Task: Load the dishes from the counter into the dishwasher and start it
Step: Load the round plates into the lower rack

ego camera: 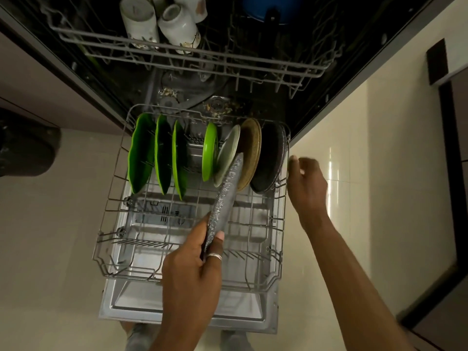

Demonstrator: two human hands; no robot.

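Note:
My left hand grips a grey speckled plate by its near edge, held on edge over the lower rack. Its far edge points between the pale plate and the tan plate. Three large green plates stand at the rack's left, a small green plate in the middle, and a dark plate at the right. My right hand hovers beside the rack's right rim near the dark plate, fingers loosely bent, holding nothing.
The dishwasher door lies open below the pulled-out rack. The upper rack holds white mugs upside down and a blue vessel. Pale tiled floor lies on both sides. A dark cabinet stands at the right.

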